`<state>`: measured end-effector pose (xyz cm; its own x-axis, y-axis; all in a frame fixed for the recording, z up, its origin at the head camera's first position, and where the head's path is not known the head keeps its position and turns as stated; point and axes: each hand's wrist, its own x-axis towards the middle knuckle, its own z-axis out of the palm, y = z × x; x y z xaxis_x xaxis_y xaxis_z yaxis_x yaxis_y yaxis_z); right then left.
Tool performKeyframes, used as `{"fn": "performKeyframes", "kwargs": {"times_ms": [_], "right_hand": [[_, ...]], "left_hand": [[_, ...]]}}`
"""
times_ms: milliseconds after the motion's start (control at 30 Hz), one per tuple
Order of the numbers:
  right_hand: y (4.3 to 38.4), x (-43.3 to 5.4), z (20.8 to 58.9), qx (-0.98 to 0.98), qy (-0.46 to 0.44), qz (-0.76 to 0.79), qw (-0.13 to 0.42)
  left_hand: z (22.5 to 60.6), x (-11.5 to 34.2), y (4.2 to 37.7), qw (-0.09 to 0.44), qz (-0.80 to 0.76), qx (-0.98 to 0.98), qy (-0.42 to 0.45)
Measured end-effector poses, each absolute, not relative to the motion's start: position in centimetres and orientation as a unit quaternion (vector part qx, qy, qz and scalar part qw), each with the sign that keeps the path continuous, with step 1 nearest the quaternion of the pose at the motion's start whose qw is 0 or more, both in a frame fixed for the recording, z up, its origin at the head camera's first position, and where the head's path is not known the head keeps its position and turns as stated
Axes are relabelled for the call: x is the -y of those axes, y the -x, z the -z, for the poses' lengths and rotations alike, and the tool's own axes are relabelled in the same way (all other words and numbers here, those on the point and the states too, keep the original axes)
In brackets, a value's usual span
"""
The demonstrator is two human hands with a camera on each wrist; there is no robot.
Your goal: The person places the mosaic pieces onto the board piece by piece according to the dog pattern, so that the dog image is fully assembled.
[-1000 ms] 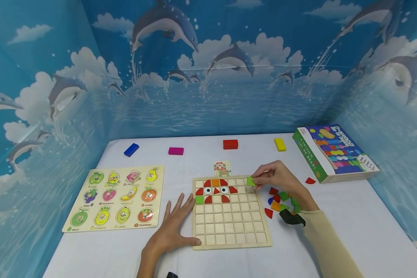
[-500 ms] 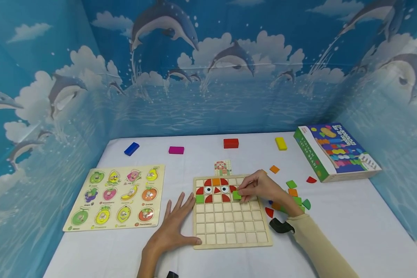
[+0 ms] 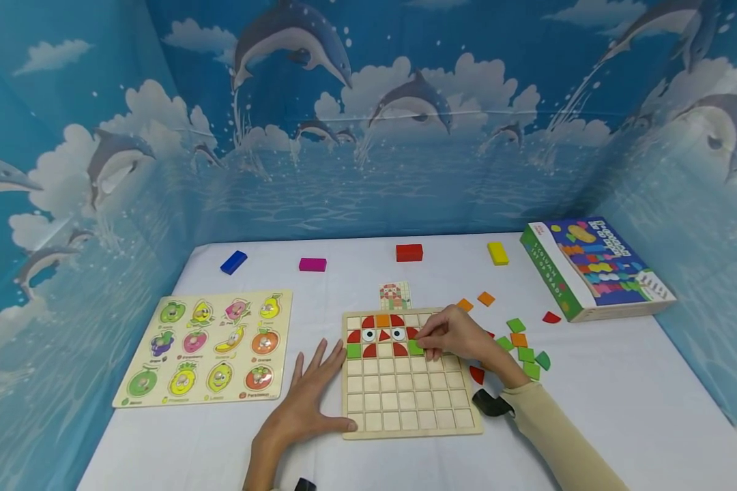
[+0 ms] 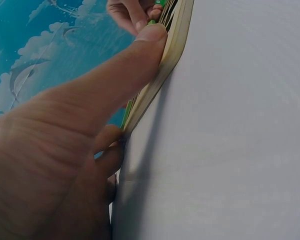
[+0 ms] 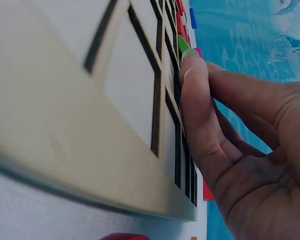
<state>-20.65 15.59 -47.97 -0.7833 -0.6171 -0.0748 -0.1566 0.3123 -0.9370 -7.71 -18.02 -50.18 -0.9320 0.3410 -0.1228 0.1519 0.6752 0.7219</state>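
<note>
A light wooden grid board [image 3: 405,402] lies on the table, with red, orange and green tiles and two eye tiles in its upper rows. My left hand [image 3: 310,402] lies spread at its left side, fingertips along the edge and thumb on the near left corner; the left wrist view shows this thumb [image 4: 115,75] over the rim. With thumb and fingers my right hand [image 3: 457,337] pinches a green square tile [image 3: 415,348] right at a cell in the third row, below a red piece. Another green square [image 3: 353,350] fills that row's leftmost cell.
Loose green, orange and red tiles [image 3: 526,354] lie right of the board. A small pattern card [image 3: 394,295] sits behind it. At left is a fruit puzzle board [image 3: 205,348], at right a boxed set [image 3: 596,269]. Several coloured blocks, one red [image 3: 409,253], line the back.
My right hand has moved left and nearer from the board's top right with the green square, down to the third-row cell. My left hand has stayed in place.
</note>
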Motion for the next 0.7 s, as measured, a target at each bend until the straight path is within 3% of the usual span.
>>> {"fn": "performKeyframes", "kwargs": {"times_ms": [700], "right_hand": [[20.31,-15.09,47.65,-0.825,0.241,0.477,0.183]], "left_hand": [[50.17,17.86,7.62,0.122,-0.375,-0.909,-0.134]]}}
